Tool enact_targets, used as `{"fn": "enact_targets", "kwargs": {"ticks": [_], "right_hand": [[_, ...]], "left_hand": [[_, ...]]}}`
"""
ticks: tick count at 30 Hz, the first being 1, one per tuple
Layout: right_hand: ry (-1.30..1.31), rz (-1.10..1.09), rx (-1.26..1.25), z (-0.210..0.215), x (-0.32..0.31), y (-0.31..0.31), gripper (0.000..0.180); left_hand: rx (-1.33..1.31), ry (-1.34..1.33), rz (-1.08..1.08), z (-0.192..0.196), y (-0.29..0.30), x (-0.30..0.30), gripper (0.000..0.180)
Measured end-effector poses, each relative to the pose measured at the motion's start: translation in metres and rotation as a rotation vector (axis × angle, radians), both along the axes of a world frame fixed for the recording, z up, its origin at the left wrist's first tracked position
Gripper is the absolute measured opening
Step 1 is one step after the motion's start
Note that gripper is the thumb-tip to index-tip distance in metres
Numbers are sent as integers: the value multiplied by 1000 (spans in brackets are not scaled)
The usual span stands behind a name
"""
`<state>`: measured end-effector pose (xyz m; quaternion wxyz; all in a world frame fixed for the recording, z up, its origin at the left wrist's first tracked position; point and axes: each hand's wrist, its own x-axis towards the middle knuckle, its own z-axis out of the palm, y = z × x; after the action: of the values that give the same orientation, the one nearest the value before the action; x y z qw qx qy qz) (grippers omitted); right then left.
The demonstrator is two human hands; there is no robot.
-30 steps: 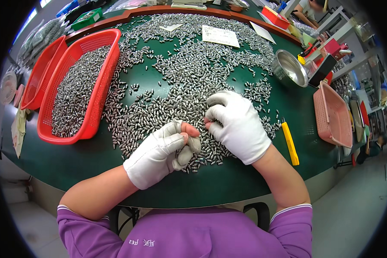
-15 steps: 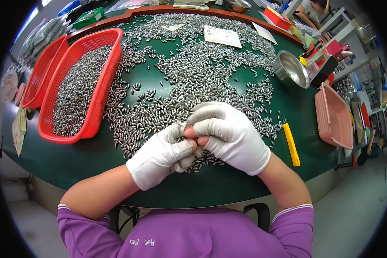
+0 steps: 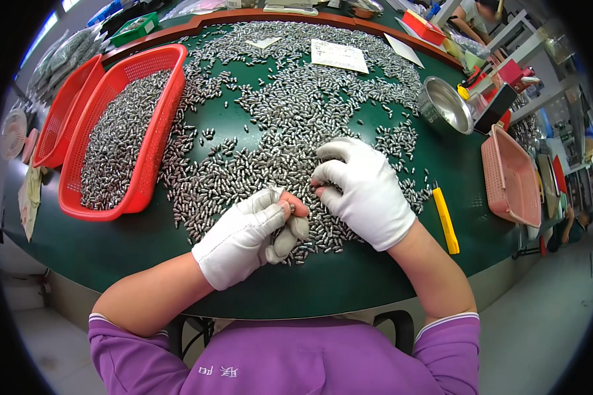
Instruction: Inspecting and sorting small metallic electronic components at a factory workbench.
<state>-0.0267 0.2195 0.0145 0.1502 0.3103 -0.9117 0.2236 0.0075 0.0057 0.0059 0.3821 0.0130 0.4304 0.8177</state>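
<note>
Small metal parts (image 3: 277, 105), silvery and stubby, spread in a loose heap across the middle of the frame on the green worktop (image 3: 336, 283), with more piled in the red perforated basket (image 3: 159, 131) at the left. Near the heap's lower edge, the left hand (image 3: 240, 240), gloved in white with bare tips, pinches one part between thumb and forefinger, its other fingers curled beneath. Just beside it at centre right, the right hand (image 3: 366, 194) is bent low over the heap, thumb and fingers nearly together; the tips are too small and shadowed to tell whether a part sits between them.

Working well here calls for a light pinch: bare skin feels a tiny, slick part better than glove cloth, so let only the tips touch. Take one piece at a time from the loose fringe, turn it slowly under the eye, and hold both hands low so a slip falls harmlessly. Wrists should stay clear of the yellow-handled tool (image 3: 445, 220) at the right, whose thin tip points toward the upper edge.
</note>
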Motion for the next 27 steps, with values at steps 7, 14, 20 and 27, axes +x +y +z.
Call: {"fn": "enact_targets", "kwargs": {"ticks": [7, 14, 20, 27], "right_hand": [[25, 28, 6, -1, -2, -2, 14], [35, 46, -29, -1, -1, -3, 13], [9, 53, -11, -2, -1, -6, 13], [26, 60, -4, -1, -1, -5, 14]], "left_hand": [[27, -40, 7, -1, -2, 0, 22], [17, -51, 7, 0, -1, 0, 21], [48, -35, -9, -1, -2, 0, 19], [39, -44, -6, 0, -1, 0, 17]]}}
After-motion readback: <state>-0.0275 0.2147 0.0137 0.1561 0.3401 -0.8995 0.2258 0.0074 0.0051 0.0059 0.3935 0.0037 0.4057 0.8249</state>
